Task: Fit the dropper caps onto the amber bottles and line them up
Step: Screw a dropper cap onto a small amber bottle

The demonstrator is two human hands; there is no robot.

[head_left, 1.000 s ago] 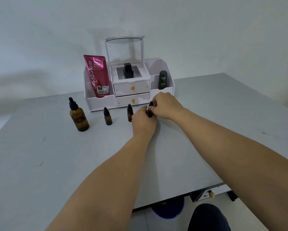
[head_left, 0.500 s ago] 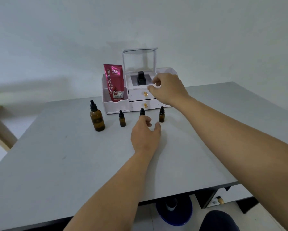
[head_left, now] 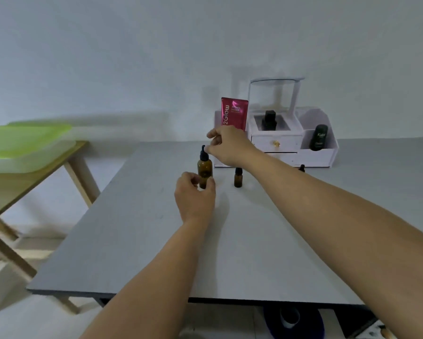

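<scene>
A large amber bottle (head_left: 204,168) with a black dropper cap (head_left: 202,154) stands on the grey table (head_left: 254,241). My left hand (head_left: 195,195) grips its base between thumb and fingers. Just right of the cap hovers my right hand (head_left: 227,146), fingers loosely curled, one fingertip touching the cap's bulb. A small capped amber bottle (head_left: 238,178) stands to the right of the large one. The black cap of another small bottle (head_left: 302,167) peeks out behind my right forearm. Anything else in that row is hidden by the arm.
At the back of the table is a white organiser (head_left: 318,155) with drawers, a pink tube (head_left: 234,113), a black bottle (head_left: 269,119) and a dark bottle (head_left: 318,137). A wooden side table (head_left: 22,189) with a green tray (head_left: 22,140) stands to the left.
My view has swung left. Both hands left the small bottles and moved left to the large amber bottle; my left hand now holds its base and my right hand reaches its cap.
</scene>
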